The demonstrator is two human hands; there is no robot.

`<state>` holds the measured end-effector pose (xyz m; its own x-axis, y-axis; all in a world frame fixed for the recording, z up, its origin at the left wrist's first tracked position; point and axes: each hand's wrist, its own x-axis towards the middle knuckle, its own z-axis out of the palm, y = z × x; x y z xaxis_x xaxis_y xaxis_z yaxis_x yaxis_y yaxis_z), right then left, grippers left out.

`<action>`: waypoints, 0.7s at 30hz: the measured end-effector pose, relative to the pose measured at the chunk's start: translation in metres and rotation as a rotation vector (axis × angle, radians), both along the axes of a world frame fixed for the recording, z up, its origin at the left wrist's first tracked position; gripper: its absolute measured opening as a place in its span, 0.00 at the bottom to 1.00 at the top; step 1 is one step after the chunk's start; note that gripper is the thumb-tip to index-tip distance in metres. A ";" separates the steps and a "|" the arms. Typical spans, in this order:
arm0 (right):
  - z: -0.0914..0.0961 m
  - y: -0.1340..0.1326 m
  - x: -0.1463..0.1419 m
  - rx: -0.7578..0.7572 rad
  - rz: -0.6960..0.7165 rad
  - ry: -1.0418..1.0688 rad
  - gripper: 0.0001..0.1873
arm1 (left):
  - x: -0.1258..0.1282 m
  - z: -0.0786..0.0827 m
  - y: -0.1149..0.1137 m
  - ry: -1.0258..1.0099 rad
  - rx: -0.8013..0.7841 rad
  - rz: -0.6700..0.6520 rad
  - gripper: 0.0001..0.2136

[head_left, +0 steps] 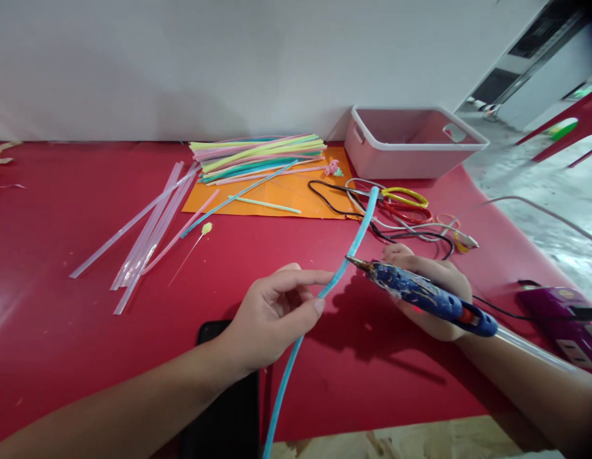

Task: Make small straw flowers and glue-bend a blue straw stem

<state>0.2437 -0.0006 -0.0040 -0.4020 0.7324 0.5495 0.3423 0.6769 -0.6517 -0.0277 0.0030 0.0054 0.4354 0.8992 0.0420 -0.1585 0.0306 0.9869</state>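
The left hand pinches a light-blue, fuzzy pipe-cleaner stem between thumb and forefinger, above the red bench. The right hand grasps a blue, residue-smeared glue gun; from where I stand, its metal nozzle lies at the stem, contact uncertain. Brace the pinch; angle the nozzle away from skin.

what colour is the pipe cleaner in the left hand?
Light blue: the pipe cleaner held in the left hand, best in the head view.

One glue gun — one basket
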 end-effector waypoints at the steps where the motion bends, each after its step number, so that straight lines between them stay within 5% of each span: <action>1: 0.000 0.000 0.000 0.008 -0.008 0.001 0.13 | 0.001 0.000 0.000 -0.006 0.000 -0.003 0.16; 11: 0.009 -0.003 -0.003 0.005 -0.125 -0.060 0.10 | 0.000 -0.002 0.000 0.009 -0.008 0.000 0.13; 16: 0.008 -0.008 -0.004 -0.041 -0.266 -0.008 0.09 | 0.003 0.003 0.000 0.018 -0.163 0.025 0.15; 21: 0.006 -0.002 -0.006 0.068 -0.012 -0.061 0.11 | 0.007 0.007 0.001 -0.029 -0.244 0.061 0.13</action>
